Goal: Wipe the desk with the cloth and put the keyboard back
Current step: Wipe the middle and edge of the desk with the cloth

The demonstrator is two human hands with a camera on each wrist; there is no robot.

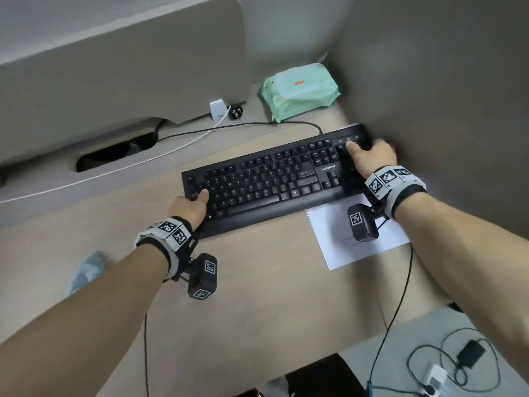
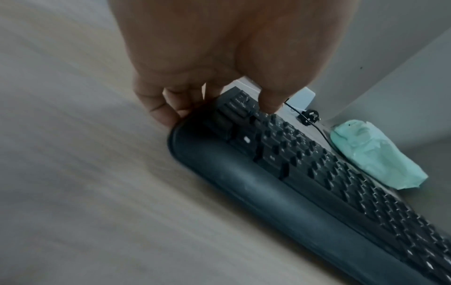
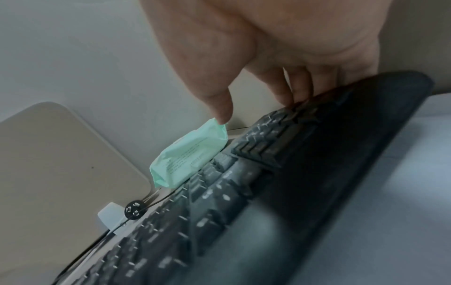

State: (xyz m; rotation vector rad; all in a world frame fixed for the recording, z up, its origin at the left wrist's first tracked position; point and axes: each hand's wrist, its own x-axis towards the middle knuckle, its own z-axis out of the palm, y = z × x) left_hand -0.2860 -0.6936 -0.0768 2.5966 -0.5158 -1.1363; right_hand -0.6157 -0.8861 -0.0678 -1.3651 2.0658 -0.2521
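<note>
A black keyboard [image 1: 274, 179] lies slantwise across the pale wooden desk [image 1: 272, 296]. My left hand [image 1: 194, 203] grips its left end, thumb on the keys and fingers curled under the edge; the left wrist view shows that hand [image 2: 214, 100] on the keyboard [image 2: 292, 183]. At the right end, close to the side wall, my right hand [image 1: 369, 156] grips the keyboard too. In the right wrist view the hand [image 3: 258, 108] has its fingers over the keyboard's [image 3: 244, 192] far corner. A crumpled bluish cloth [image 1: 86, 270] sits on the desk at the left, partly behind my left forearm.
A green pack of wet wipes [image 1: 300, 90] lies at the back near the corner. A white sheet of paper [image 1: 352, 242] sits under the keyboard's right end. The keyboard cable [image 1: 257, 126] and a white cable [image 1: 143, 161] run back toward a cable slot [image 1: 114, 153] and a partition panel [image 1: 114, 67].
</note>
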